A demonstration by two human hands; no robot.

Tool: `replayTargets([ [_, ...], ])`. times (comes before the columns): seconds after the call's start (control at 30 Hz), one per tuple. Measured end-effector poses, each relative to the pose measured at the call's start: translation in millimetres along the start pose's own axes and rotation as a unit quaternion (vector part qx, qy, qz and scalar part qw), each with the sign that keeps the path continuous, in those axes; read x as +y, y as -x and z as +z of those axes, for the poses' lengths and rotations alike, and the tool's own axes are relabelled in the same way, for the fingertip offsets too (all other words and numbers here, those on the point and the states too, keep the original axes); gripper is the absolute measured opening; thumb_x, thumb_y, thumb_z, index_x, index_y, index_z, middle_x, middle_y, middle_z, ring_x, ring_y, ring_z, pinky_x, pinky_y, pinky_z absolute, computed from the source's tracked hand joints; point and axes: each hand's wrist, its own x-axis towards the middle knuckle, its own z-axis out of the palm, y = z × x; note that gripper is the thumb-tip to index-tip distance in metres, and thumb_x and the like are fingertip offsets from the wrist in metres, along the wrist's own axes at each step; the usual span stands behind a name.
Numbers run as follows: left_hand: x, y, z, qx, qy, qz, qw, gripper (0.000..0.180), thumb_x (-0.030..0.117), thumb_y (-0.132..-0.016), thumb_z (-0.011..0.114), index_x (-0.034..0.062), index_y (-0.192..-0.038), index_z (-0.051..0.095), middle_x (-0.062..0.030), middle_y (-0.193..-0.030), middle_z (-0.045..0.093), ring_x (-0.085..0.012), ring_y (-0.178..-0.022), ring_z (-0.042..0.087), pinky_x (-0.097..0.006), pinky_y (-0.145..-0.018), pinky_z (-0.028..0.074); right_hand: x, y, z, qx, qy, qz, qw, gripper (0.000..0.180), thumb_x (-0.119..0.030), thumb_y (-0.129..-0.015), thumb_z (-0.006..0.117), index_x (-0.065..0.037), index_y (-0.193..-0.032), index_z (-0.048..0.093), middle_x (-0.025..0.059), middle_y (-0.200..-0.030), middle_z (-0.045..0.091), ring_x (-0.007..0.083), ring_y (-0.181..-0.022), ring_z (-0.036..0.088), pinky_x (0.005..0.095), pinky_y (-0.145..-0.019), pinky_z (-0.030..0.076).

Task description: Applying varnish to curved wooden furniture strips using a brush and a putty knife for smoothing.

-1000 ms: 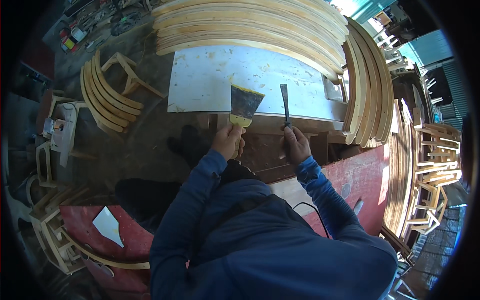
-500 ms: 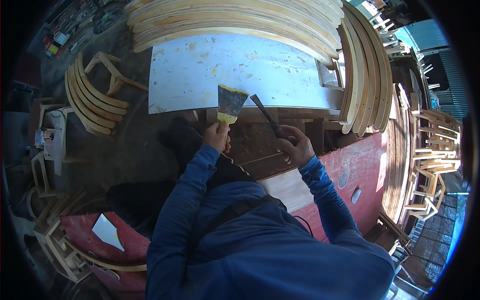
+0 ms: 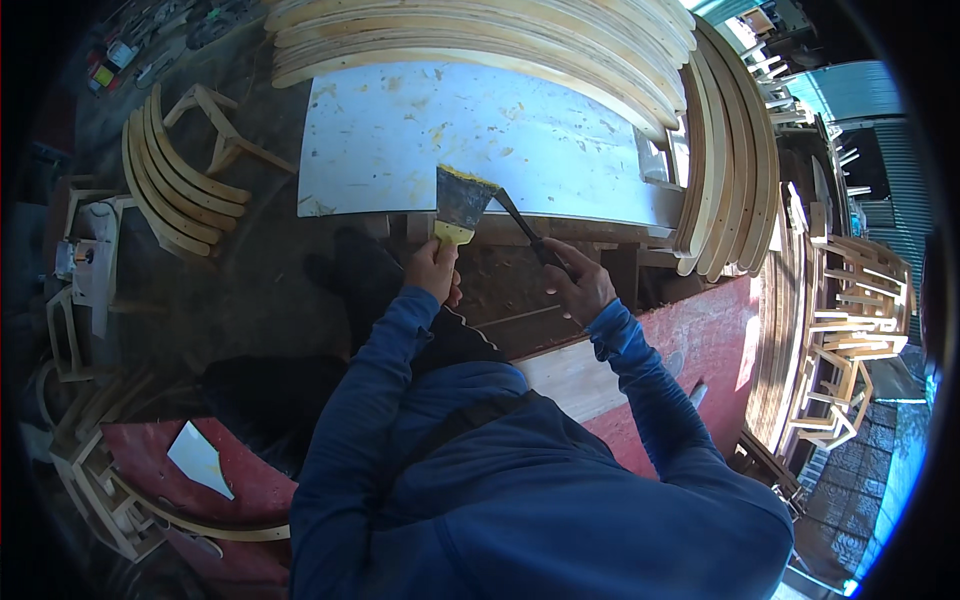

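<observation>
My left hand [image 3: 434,272] is closed around the yellow handle of a wide putty knife [image 3: 464,199], its blade pointing away from me. The dark, smeared blade carries yellow putty [image 3: 470,178] along its far edge. In my right hand [image 3: 583,283] is a narrow dark scraper [image 3: 520,220], gripped by its handle. Its tip meets, or lies just over, the right corner of the wide blade. Both tools are held before the near edge of a white board [image 3: 400,140] marked with yellowish smears.
Curved wooden strips [image 3: 480,45] are stacked on the board's far side, with more curved pieces [image 3: 728,170] at its right. Further curved parts [image 3: 180,190] lie at left. A red panel [image 3: 690,340] is close to my right arm. Wooden frames [image 3: 850,320] stand at far right.
My right hand has moved slightly left and up, bringing the narrow scraper's tip to the wide blade's corner. My left hand has barely moved. The view has shifted slightly.
</observation>
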Motion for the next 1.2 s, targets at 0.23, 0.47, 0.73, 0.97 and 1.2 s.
replayTargets([
  [0.23, 6, -3, -4, -0.008, -0.034, -0.017, 0.999, 0.026, 0.033, -0.106, 0.051, 0.0084, -0.101, 0.058, -0.0048, -0.060, 0.054, -0.0155, -0.038, 0.050, -0.033, -0.035, 0.043, 0, -29, -21, -0.020, 0.060, -0.025, 0.998, 0.042, -0.018, -0.096, 0.068, -0.011, -0.138, 0.064, 0.0126, -0.093, 0.077, 0.0162, -0.073, 0.071, 0.0322, -0.069, 0.057],
  [0.47, 12, -3, -16, -0.020, -0.064, 0.005, 0.998, 0.028, 0.035, -0.106, 0.052, 0.0083, -0.103, 0.059, -0.0032, -0.060, 0.053, -0.0137, -0.038, 0.048, -0.032, -0.034, 0.041, -23, -57, -49, -0.099, 0.101, 0.014, 0.990, 0.040, -0.018, -0.096, 0.067, -0.010, -0.135, 0.066, 0.0027, -0.072, 0.067, 0.0090, -0.061, 0.061, 0.0272, -0.055, 0.051],
  [0.73, 24, 0, -23, -0.043, -0.072, -0.006, 0.996, 0.027, 0.034, -0.105, 0.053, 0.0071, -0.104, 0.059, -0.0038, -0.059, 0.053, -0.0138, -0.039, 0.049, -0.032, -0.034, 0.040, -34, -84, -35, -0.127, 0.076, -0.048, 0.988, 0.043, -0.020, -0.095, 0.069, -0.012, -0.137, 0.066, 0.0019, -0.070, 0.065, 0.0084, -0.061, 0.058, 0.0264, -0.053, 0.048],
  [0.97, 21, 0, -28, -0.054, -0.121, -0.010, 0.991, 0.028, 0.034, -0.106, 0.052, 0.0081, -0.108, 0.061, -0.0036, -0.059, 0.054, -0.0138, -0.039, 0.051, -0.032, -0.035, 0.042, -60, -117, -1, -0.133, 0.121, -0.088, 0.980, 0.042, -0.021, -0.097, 0.069, -0.018, -0.139, 0.065, 0.0005, -0.067, 0.064, 0.0092, -0.058, 0.059, 0.0267, -0.049, 0.045],
  [1.2, 14, 7, -41, -0.068, -0.046, -0.021, 0.996, 0.032, 0.038, -0.106, 0.052, 0.0077, -0.108, 0.061, -0.0036, -0.063, 0.056, -0.0139, -0.041, 0.053, -0.032, -0.038, 0.046, -21, -64, -19, -0.010, -0.095, 0.016, 0.995, 0.042, -0.020, -0.100, 0.066, -0.016, -0.141, 0.062, 0.0011, -0.067, 0.063, 0.0062, -0.044, 0.049, 0.0248, -0.039, 0.038],
])
